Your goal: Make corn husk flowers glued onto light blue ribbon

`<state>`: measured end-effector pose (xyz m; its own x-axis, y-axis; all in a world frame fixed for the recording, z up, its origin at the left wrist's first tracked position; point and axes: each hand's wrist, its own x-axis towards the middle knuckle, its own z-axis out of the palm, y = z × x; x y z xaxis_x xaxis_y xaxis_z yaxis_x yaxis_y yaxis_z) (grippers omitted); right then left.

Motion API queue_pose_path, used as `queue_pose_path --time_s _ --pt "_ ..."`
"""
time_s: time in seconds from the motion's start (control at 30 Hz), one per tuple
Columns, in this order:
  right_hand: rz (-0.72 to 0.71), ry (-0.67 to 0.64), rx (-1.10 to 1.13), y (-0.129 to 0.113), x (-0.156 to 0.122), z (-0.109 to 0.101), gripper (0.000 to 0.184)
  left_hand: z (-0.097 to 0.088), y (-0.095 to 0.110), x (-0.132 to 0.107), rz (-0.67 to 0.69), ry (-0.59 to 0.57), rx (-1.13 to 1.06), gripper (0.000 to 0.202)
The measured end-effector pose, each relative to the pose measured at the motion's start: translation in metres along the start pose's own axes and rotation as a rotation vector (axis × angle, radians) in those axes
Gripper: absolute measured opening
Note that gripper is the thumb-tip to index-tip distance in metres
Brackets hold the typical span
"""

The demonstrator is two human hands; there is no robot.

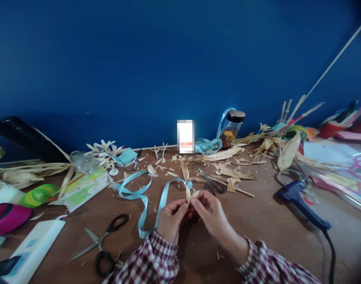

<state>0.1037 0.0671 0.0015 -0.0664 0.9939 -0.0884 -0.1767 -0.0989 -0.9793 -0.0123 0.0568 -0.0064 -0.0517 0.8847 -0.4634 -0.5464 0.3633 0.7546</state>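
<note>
My left hand [171,217] and my right hand [210,210] meet over the middle of the brown table [257,221], both pinching a small folded piece of pale corn husk [191,195]. A light blue ribbon [145,197] loops across the table and runs up to that same pinch. Both sleeves are red and white plaid. Black-handled scissors [105,240] lie to the left of my left wrist.
A blue glue gun [299,200] with its cord lies at the right. Smaller scissors [211,182], husk scraps and a dark-lidded jar [231,128] sit behind my hands. Packets, a green roll and a pink pouch crowd the left; coloured papers the right.
</note>
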Motion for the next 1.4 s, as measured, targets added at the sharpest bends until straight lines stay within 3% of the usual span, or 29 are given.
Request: queue_pose_path --time_s 0.93,1.4 --pt "-0.031 0.028 -0.066 -0.0059 0.0001 0.0008 0.026 0.0024 0.0044 -0.0055 0.014 0.005 0.076 0.036" --pt "0.022 0.032 -0.027 -0.0084 -0.0025 0.0039 0.027 0.0065 0.0063 -0.0082 0.013 0.062 0.058 0.037"
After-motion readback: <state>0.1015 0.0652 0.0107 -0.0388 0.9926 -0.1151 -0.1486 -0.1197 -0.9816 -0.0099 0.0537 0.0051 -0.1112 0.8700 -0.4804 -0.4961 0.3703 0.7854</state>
